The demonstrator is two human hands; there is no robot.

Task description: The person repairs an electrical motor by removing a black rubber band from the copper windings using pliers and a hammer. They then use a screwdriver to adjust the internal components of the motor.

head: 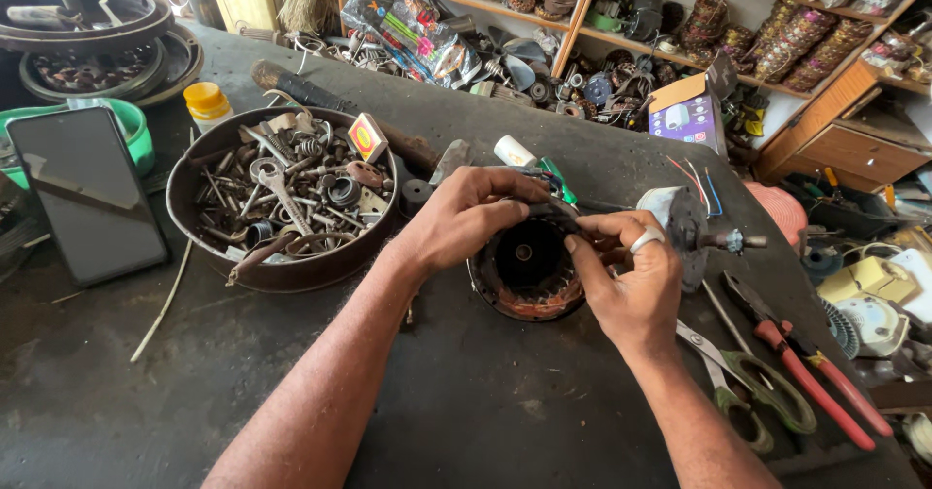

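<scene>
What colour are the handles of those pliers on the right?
Red, on the pliers lying right of the scissors; head view.

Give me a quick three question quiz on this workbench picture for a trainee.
1. True or false: both hands touch the round copper-wound motor stator.
2. Which tool lies right of the right hand? A. red-handled pliers B. a hammer C. a saw
3. What holds the loose spanners and bolts, left of the left hand?

Key: 1. True. 2. A. 3. The round dark metal pan.
</scene>
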